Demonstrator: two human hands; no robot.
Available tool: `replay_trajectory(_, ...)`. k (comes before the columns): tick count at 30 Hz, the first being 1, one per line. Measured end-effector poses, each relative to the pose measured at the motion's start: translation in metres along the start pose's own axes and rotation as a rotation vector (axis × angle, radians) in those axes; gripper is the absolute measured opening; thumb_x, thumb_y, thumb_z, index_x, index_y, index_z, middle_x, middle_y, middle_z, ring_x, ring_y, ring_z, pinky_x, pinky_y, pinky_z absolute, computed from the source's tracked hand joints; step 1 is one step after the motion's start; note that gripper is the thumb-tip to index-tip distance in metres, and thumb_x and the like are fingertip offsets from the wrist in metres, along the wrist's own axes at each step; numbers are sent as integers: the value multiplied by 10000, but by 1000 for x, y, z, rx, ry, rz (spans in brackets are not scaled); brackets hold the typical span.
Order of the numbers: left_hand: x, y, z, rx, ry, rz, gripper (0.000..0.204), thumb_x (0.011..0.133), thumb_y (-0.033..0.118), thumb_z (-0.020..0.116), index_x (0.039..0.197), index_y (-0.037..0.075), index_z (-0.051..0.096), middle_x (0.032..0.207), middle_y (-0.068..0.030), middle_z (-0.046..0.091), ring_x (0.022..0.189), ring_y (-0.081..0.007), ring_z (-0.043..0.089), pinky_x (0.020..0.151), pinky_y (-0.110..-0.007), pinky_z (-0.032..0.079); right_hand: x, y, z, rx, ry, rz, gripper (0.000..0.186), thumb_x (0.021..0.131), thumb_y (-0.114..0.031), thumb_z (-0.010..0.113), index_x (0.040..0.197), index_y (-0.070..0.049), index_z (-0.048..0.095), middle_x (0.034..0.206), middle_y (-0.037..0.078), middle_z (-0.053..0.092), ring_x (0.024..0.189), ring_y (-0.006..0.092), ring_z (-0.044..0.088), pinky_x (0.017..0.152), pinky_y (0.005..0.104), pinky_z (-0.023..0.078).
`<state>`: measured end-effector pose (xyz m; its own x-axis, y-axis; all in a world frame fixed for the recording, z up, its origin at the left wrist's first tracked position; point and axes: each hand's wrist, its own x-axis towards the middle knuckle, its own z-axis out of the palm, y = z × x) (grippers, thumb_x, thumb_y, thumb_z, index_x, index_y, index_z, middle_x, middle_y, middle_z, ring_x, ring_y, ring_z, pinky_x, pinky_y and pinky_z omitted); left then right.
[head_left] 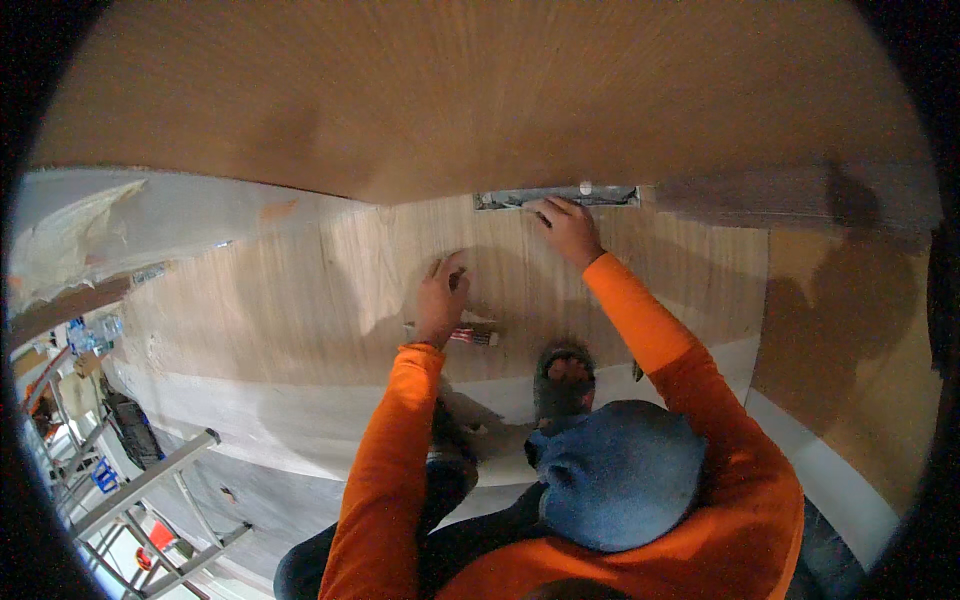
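Observation:
My right hand (pixel 572 232) reaches to the near edge of a narrow rectangular recess (pixel 500 199) with a grey interior. Its thumb and fingertips are pinched together, and what they hold, if anything, is too small to make out. A small round pale spot (pixel 586 188) shows at the recess's far edge. My left hand (pixel 442 297) hovers over or rests on the wood-grain board (pixel 330 290), its fingers loosely bent and apart from the thumb. Beside its wrist lies a small striped red, white and dark item (pixel 475 337), partly hidden, its kind unclear.
A broad brown panel (pixel 480 90) stands beyond the board. Crumpled translucent sheeting (pixel 80 240) is at far left, and a metal ladder (pixel 150 485) at lower left. My sandaled foot (pixel 565 380) is on the board's near edge. A tan surface (pixel 840 340) lies right.

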<state>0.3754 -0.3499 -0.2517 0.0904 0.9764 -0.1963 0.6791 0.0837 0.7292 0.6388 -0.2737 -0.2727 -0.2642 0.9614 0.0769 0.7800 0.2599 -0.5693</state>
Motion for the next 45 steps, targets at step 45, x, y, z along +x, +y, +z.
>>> replay_trajectory(45,40,65,32,-186,137,-42,574,860,45,575,1425,37,473,1381,-199,548,1216,-407,543,1018,-444,458,52,-15,28,80,-203,-215,217,963,-171,517,1129,-102,638,1034,228,675,967,429,651,835,483,528)
